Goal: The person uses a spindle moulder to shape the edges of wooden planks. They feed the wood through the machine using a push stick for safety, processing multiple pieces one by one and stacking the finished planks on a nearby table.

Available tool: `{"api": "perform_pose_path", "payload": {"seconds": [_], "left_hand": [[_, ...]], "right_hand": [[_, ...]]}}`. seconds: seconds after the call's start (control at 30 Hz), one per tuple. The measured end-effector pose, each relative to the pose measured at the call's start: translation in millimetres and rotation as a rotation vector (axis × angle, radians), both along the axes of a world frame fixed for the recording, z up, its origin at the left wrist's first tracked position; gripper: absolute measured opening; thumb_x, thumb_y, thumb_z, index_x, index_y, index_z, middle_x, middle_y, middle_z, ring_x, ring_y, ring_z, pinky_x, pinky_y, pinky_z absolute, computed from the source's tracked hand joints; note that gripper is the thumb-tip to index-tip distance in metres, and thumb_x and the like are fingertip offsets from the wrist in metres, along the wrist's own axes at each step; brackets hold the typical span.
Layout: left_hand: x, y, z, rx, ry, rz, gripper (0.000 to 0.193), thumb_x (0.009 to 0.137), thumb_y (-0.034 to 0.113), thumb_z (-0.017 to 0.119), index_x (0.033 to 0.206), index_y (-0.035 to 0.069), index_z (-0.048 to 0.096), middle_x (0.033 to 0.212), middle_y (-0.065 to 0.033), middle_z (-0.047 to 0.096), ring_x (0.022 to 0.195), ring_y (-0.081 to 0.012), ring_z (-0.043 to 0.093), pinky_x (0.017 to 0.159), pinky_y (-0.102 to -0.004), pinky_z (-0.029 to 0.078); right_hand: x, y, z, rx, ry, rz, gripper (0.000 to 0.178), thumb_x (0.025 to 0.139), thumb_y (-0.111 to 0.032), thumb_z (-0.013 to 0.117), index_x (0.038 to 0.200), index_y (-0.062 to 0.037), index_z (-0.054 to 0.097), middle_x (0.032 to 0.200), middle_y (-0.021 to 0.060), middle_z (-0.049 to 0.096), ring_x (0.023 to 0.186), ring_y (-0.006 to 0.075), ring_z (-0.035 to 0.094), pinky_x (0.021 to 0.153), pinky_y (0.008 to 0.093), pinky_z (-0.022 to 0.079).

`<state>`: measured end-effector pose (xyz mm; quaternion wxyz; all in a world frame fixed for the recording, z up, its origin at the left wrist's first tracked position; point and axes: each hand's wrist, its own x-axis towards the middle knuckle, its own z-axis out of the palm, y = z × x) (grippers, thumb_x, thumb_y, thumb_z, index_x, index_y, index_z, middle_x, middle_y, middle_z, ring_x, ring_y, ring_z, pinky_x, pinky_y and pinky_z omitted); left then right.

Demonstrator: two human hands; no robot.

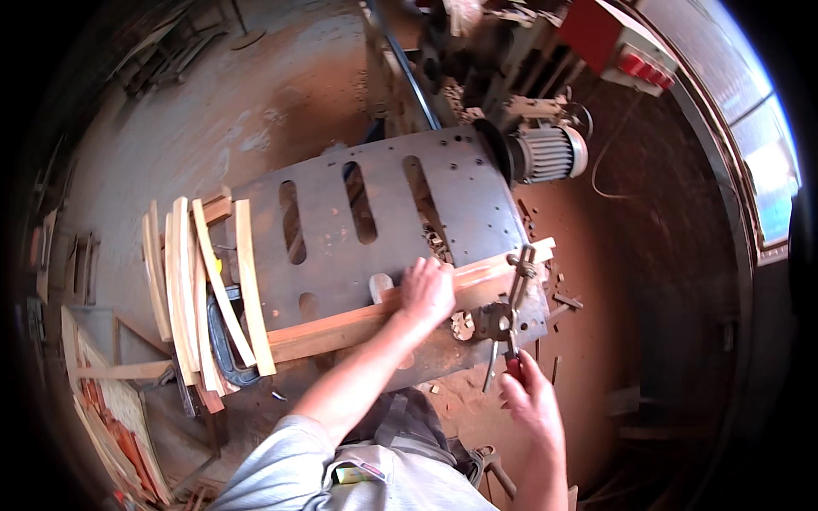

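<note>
A long wooden board [341, 322] lies across the near side of a grey steel machine table [319, 255]. My left hand [426, 291] presses on the board near its middle, fingers curled over its far edge. A bar clamp [519, 285] stands at the board's right end, against the table's edge. With my right hand [535, 400] I grip the clamp's red handle [513, 367] below the near edge. Whether the clamp's jaws are tight on the board I cannot tell. Several wood chips lie in the round hole beside the clamp.
Several pale wooden strips [181, 289] lie across the table's left end, with a dark C-clamp [223, 341] among them. A grey electric motor [550, 155] is mounted at the far right corner. Wood scraps [567, 301] litter the dusty floor right of the table.
</note>
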<state>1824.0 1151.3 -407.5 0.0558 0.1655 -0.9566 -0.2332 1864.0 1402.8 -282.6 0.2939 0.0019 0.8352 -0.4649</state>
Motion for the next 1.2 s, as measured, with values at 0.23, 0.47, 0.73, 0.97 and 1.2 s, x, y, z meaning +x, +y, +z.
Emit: {"api": "perform_pose_path", "payload": {"seconds": [0.23, 0.47, 0.73, 0.97, 1.2], "left_hand": [[-6, -2, 9, 0.127, -0.009, -0.026, 0.015, 0.086, 0.007, 0.057, 0.095, 0.006, 0.069, 0.101, -0.0142, 0.067, 0.102, -0.0342, 0.060, 0.090, -0.0464, 0.050], [-31, -57, 23, 0.377, -0.227, -0.294, 0.025, 0.089, 0.022, 0.063, 0.110, 0.012, 0.075, 0.107, -0.0158, 0.073, 0.102, -0.0353, 0.069, 0.092, -0.0436, 0.054], [-42, -58, 16, 0.551, -0.313, -0.265, 0.024, 0.088, 0.025, 0.069, 0.107, 0.013, 0.075, 0.101, -0.0173, 0.074, 0.100, -0.0343, 0.070, 0.088, -0.0434, 0.054], [-39, -60, 20, 0.487, -0.339, -0.330, 0.024, 0.091, 0.021, 0.067, 0.110, 0.008, 0.074, 0.110, -0.0152, 0.073, 0.104, -0.0309, 0.070, 0.090, -0.0408, 0.054], [-8, -27, 42, 0.083, -0.189, -0.347, 0.058, 0.083, 0.034, 0.073, 0.131, 0.005, 0.061, 0.113, -0.0193, 0.063, 0.112, -0.0355, 0.059, 0.095, -0.0473, 0.049]], "right_hand": [[-172, 8, -79, -0.089, 0.465, -0.229, 0.040, 0.100, -0.017, 0.058, 0.133, 0.0057, 0.056, 0.121, 0.0109, 0.065, 0.104, 0.0148, 0.062, 0.086, 0.0282, 0.050], [-226, -1, -148, -0.299, 0.213, -0.199, 0.043, 0.101, -0.012, 0.053, 0.142, 0.0001, 0.052, 0.129, 0.0100, 0.063, 0.110, 0.0187, 0.062, 0.093, 0.0316, 0.050], [-208, -20, -125, -0.246, 0.190, -0.325, 0.050, 0.101, -0.015, 0.053, 0.146, 0.0047, 0.046, 0.140, 0.0144, 0.057, 0.129, 0.0230, 0.054, 0.110, 0.0326, 0.041], [-163, -37, -65, -0.072, 0.311, -0.243, 0.049, 0.101, -0.030, 0.056, 0.135, 0.0052, 0.051, 0.130, 0.0197, 0.060, 0.123, 0.0267, 0.055, 0.107, 0.0376, 0.042], [3, -35, 26, 0.287, 0.268, 0.122, 0.052, 0.092, -0.034, 0.071, 0.119, 0.0058, 0.050, 0.114, 0.0255, 0.064, 0.107, 0.0380, 0.065, 0.087, 0.0468, 0.052]]}}
